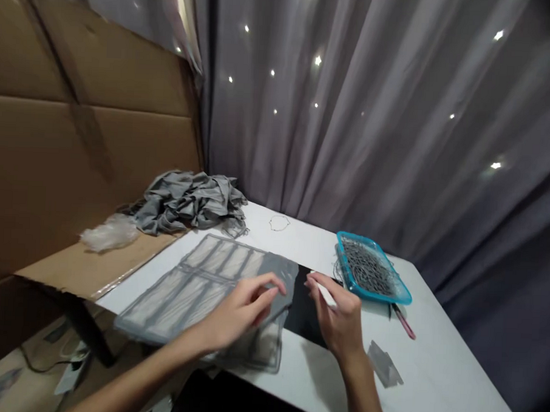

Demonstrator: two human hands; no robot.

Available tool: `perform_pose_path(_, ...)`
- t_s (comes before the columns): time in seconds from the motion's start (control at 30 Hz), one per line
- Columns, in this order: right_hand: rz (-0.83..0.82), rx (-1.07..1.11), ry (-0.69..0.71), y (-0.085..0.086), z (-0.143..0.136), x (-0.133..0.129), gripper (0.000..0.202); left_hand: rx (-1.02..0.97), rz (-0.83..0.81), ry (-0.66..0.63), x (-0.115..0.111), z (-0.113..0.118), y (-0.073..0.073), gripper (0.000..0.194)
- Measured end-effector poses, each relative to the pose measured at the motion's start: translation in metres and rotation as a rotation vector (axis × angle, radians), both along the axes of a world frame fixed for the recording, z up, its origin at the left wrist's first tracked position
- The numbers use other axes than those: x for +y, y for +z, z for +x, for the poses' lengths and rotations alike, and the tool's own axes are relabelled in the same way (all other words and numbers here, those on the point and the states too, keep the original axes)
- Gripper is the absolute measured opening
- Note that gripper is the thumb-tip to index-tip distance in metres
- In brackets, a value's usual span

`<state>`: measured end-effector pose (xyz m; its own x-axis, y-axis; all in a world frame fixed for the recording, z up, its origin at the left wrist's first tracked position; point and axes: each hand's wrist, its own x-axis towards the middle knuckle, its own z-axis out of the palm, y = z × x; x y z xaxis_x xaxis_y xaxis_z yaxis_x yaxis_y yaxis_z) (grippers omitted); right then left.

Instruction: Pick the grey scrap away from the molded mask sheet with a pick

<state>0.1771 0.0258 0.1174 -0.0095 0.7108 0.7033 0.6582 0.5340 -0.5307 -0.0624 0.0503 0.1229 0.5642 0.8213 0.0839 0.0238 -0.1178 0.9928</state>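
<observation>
My right hand (336, 318) is closed around a white pen-like tool (326, 295), over a black mat (304, 319). To its left, my left hand (247, 305) has its fingers bent and slightly apart, with nothing visible between them. It is above the edge of a grey fabric piece (279, 268). That fabric adjoins a grey-edged mesh panel organizer (194, 272) with several pale rectangular sections, spread on the white table and reaching over its front edge. Part of the panel is hidden under my left hand and forearm. I cannot make out the tip of the white tool.
A blue tray (366, 295) of grey cords stands on the right, with a pink-handled tool (404, 323) beside it. Grey scraps (385, 364) lie near my right forearm. Crumpled grey fabric (188, 202) and clear plastic (112, 234) are at left, beside a cardboard wall (136, 139).
</observation>
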Motion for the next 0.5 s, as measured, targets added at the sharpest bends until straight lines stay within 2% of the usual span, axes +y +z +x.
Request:
perform_pose_path(0.1, -0.196, 0.221, 0.130, -0.010, 0.007, 0.029, 0.039, 0.027, -0.078, 0.193, -0.016, -0.019, -0.037, 0.055)
perform_pose_path(0.17, -0.306, 0.430, 0.167, -0.025, 0.009, 0.055, 0.054, 0.037, -0.126, 0.351, -0.028, -0.022, -0.066, 0.064)
perform_pose_path(0.27, -0.454, 0.674, 0.070, -0.060, 0.010, 0.090, 0.073, 0.056, -0.124, 0.531, -0.041, -0.019, -0.103, 0.068)
perform_pose_path(0.33, -0.551, 0.799, -0.010, -0.090, 0.012, 0.106, 0.079, 0.157, -0.027, 0.600, -0.042, -0.016, -0.122, 0.061)
perform_pose_path(0.4, -0.624, 0.844, -0.020, -0.118, 0.018, 0.115, 0.080, 0.326, 0.090, 0.604, -0.040, -0.013, -0.136, 0.050)
perform_pose_path(0.5, -0.631, 0.847, -0.045, -0.140, 0.029, 0.119, 0.079, 0.524, 0.218, 0.662, -0.043, -0.005, -0.150, 0.040)
